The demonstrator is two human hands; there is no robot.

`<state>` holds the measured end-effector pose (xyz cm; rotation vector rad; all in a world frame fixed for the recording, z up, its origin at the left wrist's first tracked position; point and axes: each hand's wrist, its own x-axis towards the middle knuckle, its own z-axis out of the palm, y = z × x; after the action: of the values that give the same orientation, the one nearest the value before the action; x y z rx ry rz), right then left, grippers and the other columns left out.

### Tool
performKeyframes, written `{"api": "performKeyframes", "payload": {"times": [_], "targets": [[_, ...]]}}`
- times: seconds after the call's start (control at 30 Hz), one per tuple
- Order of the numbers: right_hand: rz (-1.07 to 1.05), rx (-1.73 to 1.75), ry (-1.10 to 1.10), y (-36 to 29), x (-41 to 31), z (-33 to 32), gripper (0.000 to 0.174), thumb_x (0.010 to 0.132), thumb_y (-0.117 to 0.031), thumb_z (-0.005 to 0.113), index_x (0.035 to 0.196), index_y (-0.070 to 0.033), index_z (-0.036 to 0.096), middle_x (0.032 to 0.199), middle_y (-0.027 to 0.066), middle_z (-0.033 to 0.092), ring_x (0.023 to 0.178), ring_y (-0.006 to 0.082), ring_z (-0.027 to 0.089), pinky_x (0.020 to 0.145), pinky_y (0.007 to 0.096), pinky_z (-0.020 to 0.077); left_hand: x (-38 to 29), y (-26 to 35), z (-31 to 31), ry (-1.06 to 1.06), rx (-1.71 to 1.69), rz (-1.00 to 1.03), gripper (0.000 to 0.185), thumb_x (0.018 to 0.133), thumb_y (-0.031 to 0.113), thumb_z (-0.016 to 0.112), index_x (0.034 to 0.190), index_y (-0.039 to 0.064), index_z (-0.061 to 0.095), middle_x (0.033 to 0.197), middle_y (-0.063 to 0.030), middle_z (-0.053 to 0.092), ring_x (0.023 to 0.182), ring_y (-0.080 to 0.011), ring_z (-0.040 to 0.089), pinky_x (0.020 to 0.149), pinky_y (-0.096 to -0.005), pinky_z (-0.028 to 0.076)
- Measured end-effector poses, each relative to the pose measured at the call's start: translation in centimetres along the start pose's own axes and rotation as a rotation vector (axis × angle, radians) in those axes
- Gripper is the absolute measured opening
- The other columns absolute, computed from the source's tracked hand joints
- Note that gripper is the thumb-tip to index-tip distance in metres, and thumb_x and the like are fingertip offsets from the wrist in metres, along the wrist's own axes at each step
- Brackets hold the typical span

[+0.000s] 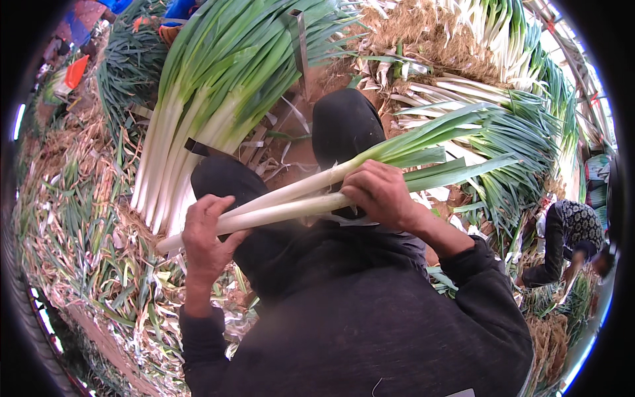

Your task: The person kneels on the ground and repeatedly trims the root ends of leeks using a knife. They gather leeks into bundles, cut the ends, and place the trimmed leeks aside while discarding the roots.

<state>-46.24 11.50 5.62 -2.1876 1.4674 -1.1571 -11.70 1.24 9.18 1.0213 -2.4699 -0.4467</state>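
My left hand (211, 233) is wrapped around the white lower ends of two large green onions (292, 207). One root end pokes out past the left side of that hand. My right hand (379, 193) grips the same stalks where white turns to green, and their leaves fan out to the upper right. The stalks lie slanted across my lap, above my dark-clad knees. Beyond my left knee lies a thick bundle of white-stemmed green onions (198, 114), leaves pointing away from me. A metal upright (298, 44) and a shorter metal bar (197, 147) stand against it.
Peeled leaves and trimmings (99, 248) litter the ground at left. More green onions (516, 144) lie at right, with brown roots (426, 34) heaped behind. Another person (565, 243) bends over at far right. An orange object (76, 72) shows at upper left.
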Motion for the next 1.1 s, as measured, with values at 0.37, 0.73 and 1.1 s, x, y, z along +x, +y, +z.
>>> {"api": "performKeyframes", "payload": {"times": [0.37,0.73,1.1], "targets": [[-0.167,-0.178,-0.025,0.5,-1.7,-0.9,0.035,0.077,-0.02,0.083,0.107,-0.009,0.068,0.104,0.0043,0.069,0.087,0.0231,0.066,0.078,0.0403,0.0548,1.4,0.8,2.2,0.041,-0.127,0.115,0.025,0.08,0.018,0.085,0.102,0.009,0.077,0.09,-0.0056,0.064,0.08,-0.0253,0.063,0.068,-0.0386,0.052],[-0.258,-0.208,-0.079,1.5,-0.4,-1.1,0.018,0.086,-0.018,0.077,0.088,-0.009,0.061,0.08,0.0031,0.061,0.071,0.0219,0.063,0.061,0.0378,0.052,1.8,1.1,2.0,0.01,-0.106,0.116,0.027,0.082,0.021,0.085,0.103,0.007,0.078,0.091,-0.0075,0.067,0.082,-0.026,0.064,0.07,-0.0381,0.053],[0.609,0.749,-0.132,-1.5,2.2,-5.6,0.02,0.097,-0.023,0.071,0.091,-0.004,0.068,0.077,0.0117,0.069,0.07,0.0287,0.069,0.068,0.0372,0.0557,1.1,1.8,2.5,0.031,-0.036,0.131,0.031,0.077,0.022,0.087,0.103,0.01,0.076,0.095,-0.0045,0.066,0.089,-0.0277,0.062,0.078,-0.0418,0.051]]}}
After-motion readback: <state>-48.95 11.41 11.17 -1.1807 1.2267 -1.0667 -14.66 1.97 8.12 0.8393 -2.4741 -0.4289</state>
